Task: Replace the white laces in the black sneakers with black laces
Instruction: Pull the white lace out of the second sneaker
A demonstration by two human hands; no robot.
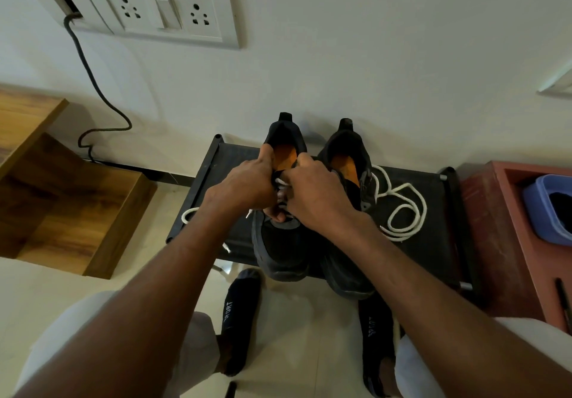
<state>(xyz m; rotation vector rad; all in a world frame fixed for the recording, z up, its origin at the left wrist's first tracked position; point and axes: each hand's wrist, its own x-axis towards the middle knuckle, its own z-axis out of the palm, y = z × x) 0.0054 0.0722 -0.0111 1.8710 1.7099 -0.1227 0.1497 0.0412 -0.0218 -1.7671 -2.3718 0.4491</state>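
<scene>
Black stool (pixel 430 252) against white wall (pixel 371 57), sneakers (pixel 280 252) on top.

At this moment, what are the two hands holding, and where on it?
Both the left hand and right hand grip the left sneaker at its laced throat, fingers around the white lace there. The exact pinch point is hidden.

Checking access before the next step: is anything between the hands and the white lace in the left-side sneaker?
Nothing visible. The left hand and right hand are already on the sneaker, fingers at its white lace over the tongue. The other sneaker stands beside it, its pulled-out lace lying off to the right on the black rack.
</scene>
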